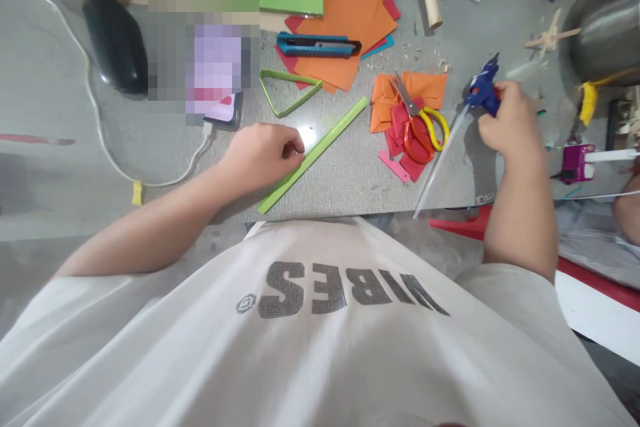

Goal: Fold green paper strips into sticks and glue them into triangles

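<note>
My left hand [264, 155] is curled, its fingertips at the middle of a long green strip [333, 137] that lies slantwise near the table's front edge. At the right, my right hand [515, 117] is closed round a blue glue gun [483, 88], with a clear glue stick [440, 163] trailing toward the front edge. A green triangular frame [290, 107] lies beyond my left hand. Between the hands, scissors [419, 123] with red and yellow handles rest on red and orange folded papers [383, 107], beside a pink piece [394, 165].
A blue cutter [319, 45] lies on orange sheets [350, 13]. A phone [223, 110] with a white cable [93, 103] and a black mouse [116, 43] are at left. A metal pot [607, 20] stands at right, near a purple box [576, 163].
</note>
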Tool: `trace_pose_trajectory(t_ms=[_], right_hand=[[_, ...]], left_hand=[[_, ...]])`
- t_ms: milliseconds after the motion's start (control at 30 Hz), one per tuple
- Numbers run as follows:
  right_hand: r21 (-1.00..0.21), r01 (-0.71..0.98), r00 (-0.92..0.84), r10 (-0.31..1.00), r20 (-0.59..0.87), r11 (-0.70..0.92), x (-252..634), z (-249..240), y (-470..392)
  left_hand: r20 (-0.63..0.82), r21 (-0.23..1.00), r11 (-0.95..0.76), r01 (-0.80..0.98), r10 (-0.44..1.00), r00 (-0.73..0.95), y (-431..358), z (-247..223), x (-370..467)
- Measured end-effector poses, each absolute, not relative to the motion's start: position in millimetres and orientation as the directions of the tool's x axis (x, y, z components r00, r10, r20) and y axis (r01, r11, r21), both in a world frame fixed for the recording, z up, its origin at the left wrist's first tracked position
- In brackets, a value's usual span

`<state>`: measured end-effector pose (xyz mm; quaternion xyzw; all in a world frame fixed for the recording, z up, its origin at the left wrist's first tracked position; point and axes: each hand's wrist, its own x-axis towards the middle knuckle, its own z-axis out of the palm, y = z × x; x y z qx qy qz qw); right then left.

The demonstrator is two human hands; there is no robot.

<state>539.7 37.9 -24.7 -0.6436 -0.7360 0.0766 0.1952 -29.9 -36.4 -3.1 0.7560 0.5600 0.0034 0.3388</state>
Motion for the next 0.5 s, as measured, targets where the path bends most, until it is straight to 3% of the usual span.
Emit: trace_pose_trajectory(t_ms=[100,167,267,400,500], right_hand=[[-0.136,0.99,0.078,0.962,0.261,-0.044,516,-24,31],[-0.077,0.996,0.055,0.955,0.293,-0.034,491,-18,19],[-0.076,0.988,-0.091,0.912,0.4,0.131,430,-8,-13],[-0.239,0.811,-0.503,0.845,0.18,0.534,319,-12,-64],[-0.204,0.688,-0.69,0.715,0.112,0.696,259,-23,-83]], left_hand=[[-0.386,0.509,-0.131,0.851,0.849,0.362,-35,0,-28],[-0.386,0.508,-0.131,0.851,0.849,0.361,-35,2,-26],[-0.388,0.516,-0.116,0.849,0.852,0.352,-35,2,-27],[-0.373,0.543,-0.098,0.834,0.862,0.344,-35,-3,-29],[-0.371,0.556,-0.092,0.826,0.862,0.346,-35,-4,-30]])
